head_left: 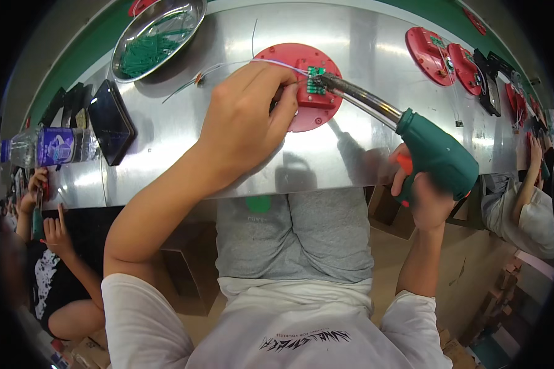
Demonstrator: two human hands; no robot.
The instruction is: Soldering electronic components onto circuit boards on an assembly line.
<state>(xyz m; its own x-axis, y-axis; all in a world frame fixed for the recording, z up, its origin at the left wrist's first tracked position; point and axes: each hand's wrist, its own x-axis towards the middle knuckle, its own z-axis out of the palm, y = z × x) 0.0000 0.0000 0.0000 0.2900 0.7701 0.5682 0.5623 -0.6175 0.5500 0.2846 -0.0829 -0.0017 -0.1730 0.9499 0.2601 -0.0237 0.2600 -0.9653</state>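
Note:
A round red plastic disc [308, 117] lies on the steel table [351, 141], carrying a small green circuit board [316, 80]. My left hand [246, 117] rests over the disc's left side, its fingers pinching a thin white wire [240, 62] at the board. My right hand [421, 194] grips a green soldering gun [434, 154] by its handle, a finger on the orange trigger. The gun's metal barrel reaches up and left, with its tip touching the circuit board.
A steel bowl [184, 12] of green parts sits at the back left. Dark flat panels [111, 120] and a plastic bottle [49, 146] lie at the left. More red discs [437, 55] line the right. Other people work on both sides.

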